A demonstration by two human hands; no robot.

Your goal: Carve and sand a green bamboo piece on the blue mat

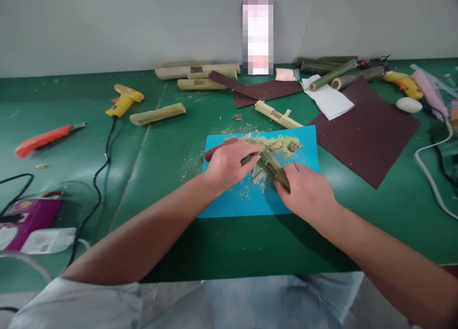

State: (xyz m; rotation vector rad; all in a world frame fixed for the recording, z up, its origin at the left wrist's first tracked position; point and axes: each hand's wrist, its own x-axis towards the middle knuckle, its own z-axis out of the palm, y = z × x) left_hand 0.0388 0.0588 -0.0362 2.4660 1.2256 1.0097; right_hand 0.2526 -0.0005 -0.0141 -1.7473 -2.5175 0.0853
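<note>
A short green bamboo tube (271,163) with a cut-out slot lies slanted over a blue sheet (232,207). My right hand (309,188) is wrapped around its near end. At the tube's far end, the fingers of my left hand (232,162) are pinched together; what sits between them is hidden. A tool with a red handle (219,149) lies on the sheet just behind my left hand. Pale yellow shavings (277,143) are heaped past the tube, and loose chips (258,177) lie beneath it.
Left on the green table are a yellow glue gun (123,100), a red utility knife (45,140), a bamboo piece (158,114) and a purple power strip (34,219). Behind are bamboo pieces (207,83) and a propped phone (257,37). Brown sandpaper (365,133) lies right.
</note>
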